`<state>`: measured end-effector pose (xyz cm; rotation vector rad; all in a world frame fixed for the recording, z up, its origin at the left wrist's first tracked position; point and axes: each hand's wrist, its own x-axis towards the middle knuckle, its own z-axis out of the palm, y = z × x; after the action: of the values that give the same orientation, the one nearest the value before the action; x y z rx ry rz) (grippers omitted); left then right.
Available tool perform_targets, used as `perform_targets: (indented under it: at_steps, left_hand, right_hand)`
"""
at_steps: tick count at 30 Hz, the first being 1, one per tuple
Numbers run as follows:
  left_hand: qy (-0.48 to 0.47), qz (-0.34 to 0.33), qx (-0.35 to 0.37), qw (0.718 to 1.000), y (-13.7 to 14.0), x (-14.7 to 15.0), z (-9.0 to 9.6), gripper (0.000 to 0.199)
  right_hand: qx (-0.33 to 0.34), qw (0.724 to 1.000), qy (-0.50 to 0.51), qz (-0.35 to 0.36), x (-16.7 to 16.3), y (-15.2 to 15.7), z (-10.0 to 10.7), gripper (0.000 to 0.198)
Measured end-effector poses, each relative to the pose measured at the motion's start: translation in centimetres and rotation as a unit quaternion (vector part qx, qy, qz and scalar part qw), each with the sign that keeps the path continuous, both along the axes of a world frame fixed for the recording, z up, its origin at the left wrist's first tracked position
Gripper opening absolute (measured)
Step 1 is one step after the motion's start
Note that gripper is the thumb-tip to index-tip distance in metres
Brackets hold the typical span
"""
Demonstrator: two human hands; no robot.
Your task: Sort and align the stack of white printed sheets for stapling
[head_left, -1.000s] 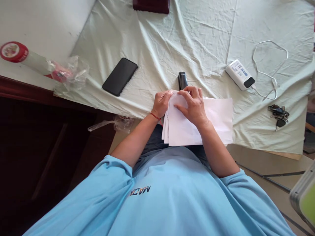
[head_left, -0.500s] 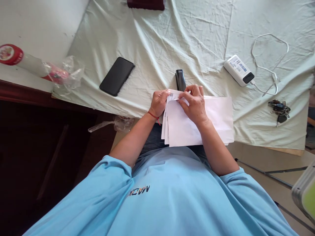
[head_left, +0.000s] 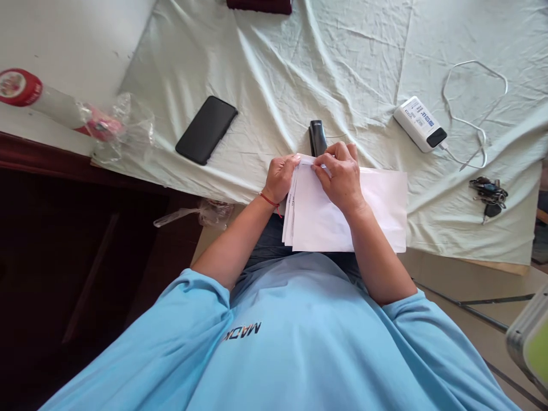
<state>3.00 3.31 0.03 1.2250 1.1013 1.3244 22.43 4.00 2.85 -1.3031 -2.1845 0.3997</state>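
Note:
Several sheets of white paper [head_left: 323, 220] lie in a slightly fanned stack over the table's front edge and my lap. My left hand [head_left: 281, 178] grips the stack at its upper left corner, thumb on top. With thumb and fingers pinched, my right hand [head_left: 341, 176] holds the upper edge of the top sheet near that same corner. Printed text shows along the left margins of the lower sheets. Just beyond the paper stands a black stapler [head_left: 317, 137], its near end hidden behind my right hand and the sheets.
On the pale green tablecloth [head_left: 274, 74] lie a black phone [head_left: 206, 130] to the left, a white power bank [head_left: 419, 124] with a cable, and keys [head_left: 489, 198] to the right. A red-capped bottle [head_left: 55, 108] and clear plastic are at far left. A dark red object [head_left: 260, 4] sits at the back.
The top sheet's corner, lifted before with print showing beneath, now lies closer to the stack. My right hand still pinches near the corner. The whole view has shifted slightly.

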Motion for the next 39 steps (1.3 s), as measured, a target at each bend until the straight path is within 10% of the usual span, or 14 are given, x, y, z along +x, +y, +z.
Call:
perform_targets:
  at_steps: [16, 23, 30, 39]
  left_hand:
    - [0.12, -0.031, 0.039, 0.992, -0.2, -0.1, 0.1, 0.05]
    - [0.12, -0.034, 0.037, 0.992, -0.3, 0.0, 0.3, 0.062]
    - [0.089, -0.027, 0.074, 0.993, -0.6, 0.0, 1.7, 0.073]
    - [0.093, 0.04, 0.151, 0.983, 2.1, 0.6, 5.3, 0.072]
  right_hand:
    - [0.038, 0.999, -0.019, -0.021, -0.5, 0.3, 0.5, 0.03]
    - [0.077, 0.985, 0.021, -0.15, 8.2, -1.7, -1.7, 0.054]
    - [-0.049, 0.928, 0.208, -0.307, 17.5, -5.6, -1.1, 0.097]
    - [-0.226, 0.814, 0.472, -0.252, 16.1, -6.7, 2.2, 0.067]
